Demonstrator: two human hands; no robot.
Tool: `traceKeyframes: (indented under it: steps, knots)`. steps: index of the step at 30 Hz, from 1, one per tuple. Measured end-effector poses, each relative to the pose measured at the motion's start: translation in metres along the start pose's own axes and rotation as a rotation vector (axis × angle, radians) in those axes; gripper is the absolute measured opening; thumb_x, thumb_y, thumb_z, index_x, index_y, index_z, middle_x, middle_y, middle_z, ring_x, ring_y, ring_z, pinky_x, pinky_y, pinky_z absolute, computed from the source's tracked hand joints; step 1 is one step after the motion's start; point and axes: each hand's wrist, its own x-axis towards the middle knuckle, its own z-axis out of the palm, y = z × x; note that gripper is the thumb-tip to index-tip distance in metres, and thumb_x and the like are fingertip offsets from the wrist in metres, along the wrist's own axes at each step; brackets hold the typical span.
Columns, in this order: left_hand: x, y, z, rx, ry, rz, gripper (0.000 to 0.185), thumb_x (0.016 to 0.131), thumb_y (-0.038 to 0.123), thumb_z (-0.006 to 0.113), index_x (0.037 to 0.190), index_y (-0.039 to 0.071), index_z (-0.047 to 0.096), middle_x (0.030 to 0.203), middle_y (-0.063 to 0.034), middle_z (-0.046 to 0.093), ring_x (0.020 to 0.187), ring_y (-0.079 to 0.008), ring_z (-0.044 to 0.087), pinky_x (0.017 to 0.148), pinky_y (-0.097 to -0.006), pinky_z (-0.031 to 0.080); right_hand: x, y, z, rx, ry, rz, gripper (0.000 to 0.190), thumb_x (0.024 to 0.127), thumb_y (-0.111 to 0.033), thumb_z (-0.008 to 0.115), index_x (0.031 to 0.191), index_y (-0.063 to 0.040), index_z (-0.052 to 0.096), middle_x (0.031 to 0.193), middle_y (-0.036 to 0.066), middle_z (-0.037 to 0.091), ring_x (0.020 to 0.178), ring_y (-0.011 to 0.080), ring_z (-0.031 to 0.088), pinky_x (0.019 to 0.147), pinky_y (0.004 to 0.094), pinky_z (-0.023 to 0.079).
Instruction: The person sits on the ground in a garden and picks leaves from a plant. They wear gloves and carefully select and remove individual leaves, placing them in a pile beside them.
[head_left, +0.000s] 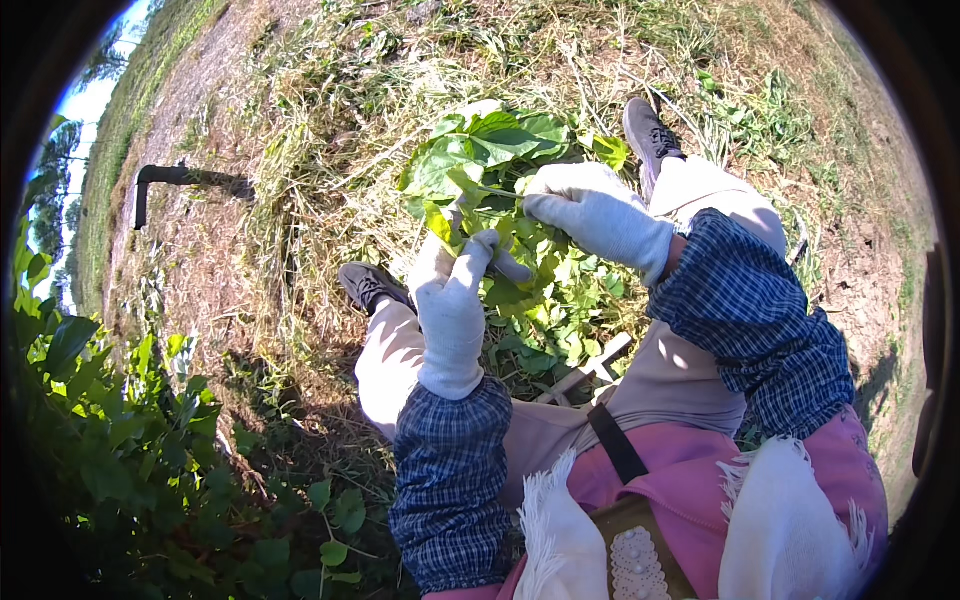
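Both hands wear white knitted gloves, below blue checked sleeves. My left hand is closed around some yellow-green leaves, which stick out above its fingers. To its right, my right hand pinches a thin pale leaf stem between thumb and fingers. The stem runs left towards the leaves at my left hand; its far end is hard to make out. Just beyond the hands lies a bunch of broad green leaves. Smaller leafy plants spread between my legs, partly hidden by the gloves.
My shoes rest on ground strewn with dry cut grass. A dark elbow pipe rises at the left. Dense leafy plants crowd the lower left. Pale wooden pieces lie between my thighs.
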Motion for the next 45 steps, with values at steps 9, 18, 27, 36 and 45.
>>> traceKeyframes:
  steps: [9, 18, 27, 36, 45]
  knots:
    - [0.004, 0.000, -0.010, -0.240, 0.083, -0.048, 0.022, 0.096, 0.002, 0.051, 0.114, -0.008, 0.057, 0.080, -0.0178, 0.066, 0.078, -0.0297, 0.071, 0.082, -0.0373, 0.059, -0.001, 0.003, 0.000, 0.084, -0.056, -0.019, 0.027, 0.097, -0.030, 0.062, 0.100, -0.005, 0.072, 0.087, 0.014, 0.071, 0.080, 0.0267, 0.068, 0.076, 0.0379, 0.053]
    - [0.001, -0.001, -0.007, 0.018, 0.046, 0.035, 0.025, 0.097, 0.005, 0.051, 0.117, -0.010, 0.057, 0.081, -0.0170, 0.067, 0.077, -0.0263, 0.071, 0.082, -0.0315, 0.058, -0.002, 0.003, 0.001, 0.010, -0.056, -0.080, 0.028, 0.098, -0.029, 0.061, 0.102, -0.003, 0.071, 0.090, 0.014, 0.072, 0.082, 0.0275, 0.069, 0.078, 0.0377, 0.054]
    - [-0.002, 0.006, -0.001, -0.058, -0.008, -0.049, 0.030, 0.097, 0.005, 0.051, 0.121, -0.012, 0.056, 0.081, -0.0163, 0.068, 0.070, -0.0213, 0.067, 0.080, -0.0291, 0.058, -0.003, -0.001, 0.000, -0.017, -0.044, -0.040, 0.027, 0.098, -0.028, 0.060, 0.102, -0.004, 0.070, 0.090, 0.015, 0.071, 0.083, 0.0301, 0.069, 0.077, 0.0397, 0.054]
    - [-0.004, 0.004, 0.002, -0.033, -0.192, -0.193, 0.049, 0.094, 0.003, 0.057, 0.139, -0.015, 0.047, 0.093, -0.0155, 0.069, 0.067, -0.0195, 0.067, 0.081, -0.0319, 0.058, 0.008, 0.017, -0.001, -0.411, 0.095, -0.475, 0.020, 0.094, -0.020, 0.060, 0.104, -0.006, 0.070, 0.101, 0.014, 0.070, 0.093, 0.0326, 0.068, 0.082, 0.0416, 0.055]
    - [0.001, 0.000, -0.014, -0.235, -0.116, -0.036, 0.036, 0.098, 0.013, 0.055, 0.124, -0.010, 0.058, 0.081, -0.0142, 0.069, 0.068, -0.0175, 0.066, 0.075, -0.0279, 0.056, 0.003, -0.001, -0.010, 0.137, 0.127, 0.035, 0.024, 0.096, -0.021, 0.060, 0.109, -0.005, 0.070, 0.103, 0.012, 0.069, 0.094, 0.0287, 0.068, 0.084, 0.0381, 0.055]
